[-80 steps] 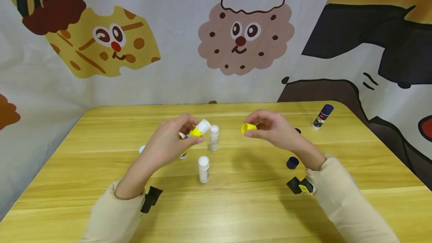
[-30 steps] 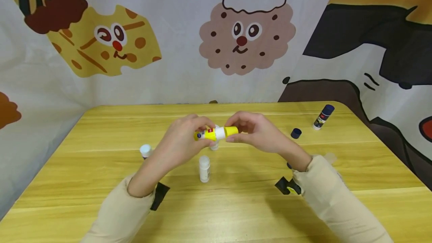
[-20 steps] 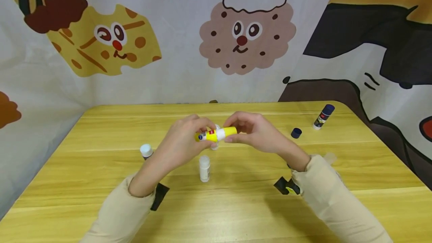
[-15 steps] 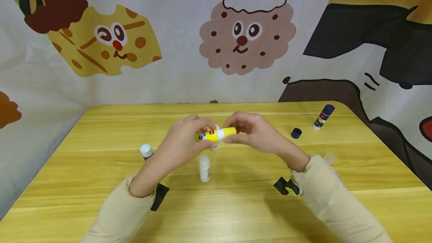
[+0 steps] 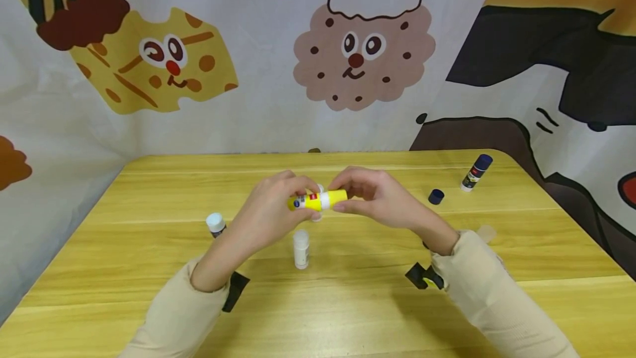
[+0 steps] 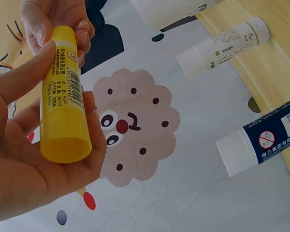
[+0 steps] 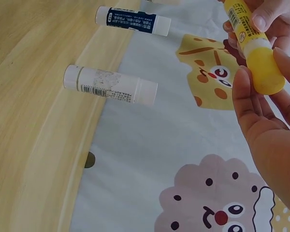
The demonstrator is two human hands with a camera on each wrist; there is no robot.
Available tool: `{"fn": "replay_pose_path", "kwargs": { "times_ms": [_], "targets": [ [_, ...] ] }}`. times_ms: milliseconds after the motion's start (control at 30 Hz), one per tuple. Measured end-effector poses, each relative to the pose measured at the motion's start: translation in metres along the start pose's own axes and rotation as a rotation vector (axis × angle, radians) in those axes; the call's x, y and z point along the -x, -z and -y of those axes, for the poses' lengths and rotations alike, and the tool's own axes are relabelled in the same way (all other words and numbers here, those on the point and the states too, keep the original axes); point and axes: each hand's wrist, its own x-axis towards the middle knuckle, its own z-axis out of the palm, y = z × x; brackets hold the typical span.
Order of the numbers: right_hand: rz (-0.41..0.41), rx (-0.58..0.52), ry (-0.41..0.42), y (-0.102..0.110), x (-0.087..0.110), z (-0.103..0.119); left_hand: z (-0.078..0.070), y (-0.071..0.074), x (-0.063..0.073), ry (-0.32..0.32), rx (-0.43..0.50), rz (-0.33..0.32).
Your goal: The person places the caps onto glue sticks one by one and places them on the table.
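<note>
My left hand [image 5: 268,203] grips the yellow body of a glue stick [image 5: 307,201], held level above the table. The thumb and fingers of my right hand [image 5: 382,199] pinch a yellow cap [image 5: 339,196] at the stick's right end. A narrow white collar [image 5: 325,200] shows between cap and body. In the left wrist view the body's printed label and barcode [image 6: 76,89] face the camera. The right wrist view shows the cap [image 7: 265,72] lined up with the body, over part of the white collar [image 7: 255,44].
A white glue stick [image 5: 301,249] stands below the hands; another [image 5: 317,216] is mostly hidden behind them. A white-topped navy glue stick [image 5: 216,223] is at left. Further right are a navy cap [image 5: 436,196], a navy glue stick [image 5: 476,172] and a translucent piece [image 5: 486,233].
The cap, held apart from the glue stick at first, has come left onto its white end. Since then the hands have drawn slightly closer and less white shows.
</note>
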Motion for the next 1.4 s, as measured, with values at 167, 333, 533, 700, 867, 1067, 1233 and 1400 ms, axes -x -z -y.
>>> {"fn": "replay_pose_path", "kwargs": {
  "times_ms": [167, 333, 533, 700, 867, 1067, 1233, 1400],
  "targets": [
    [0.013, -0.023, -0.007, -0.0014, -0.0011, 0.0007, -0.0004, -0.0005, 0.0001, -0.012, 0.001, 0.006],
    [0.015, -0.026, -0.014, -0.0026, -0.0018, 0.0021, -0.0004, -0.001, 0.0, -0.019, 0.008, 0.011],
    [0.023, -0.047, 0.0, -0.0051, -0.0025, 0.0023, -0.0002, -0.0014, 0.0001, -0.036, 0.012, 0.005],
    [0.027, -0.05, -0.007, -0.0064, -0.002, 0.0014, -0.0002, -0.0018, 0.0007, -0.048, 0.016, 0.009],
    [0.027, -0.052, -0.009, -0.0069, -0.0012, 0.0022, 0.0002, -0.0026, 0.0014, -0.065, 0.022, 0.007],
    [0.023, -0.07, -0.007, -0.0074, -0.0014, 0.0033, 0.0017, -0.0033, 0.0015, -0.089, 0.025, -0.005],
    [0.017, -0.075, 0.018, -0.0083, -0.0018, 0.0033, 0.0017, -0.0036, 0.0016, -0.097, 0.037, -0.01],
    [0.009, -0.075, 0.03, -0.0089, -0.0021, 0.003, 0.0013, -0.0034, 0.0016, -0.097, 0.042, -0.014]
  ]
}}
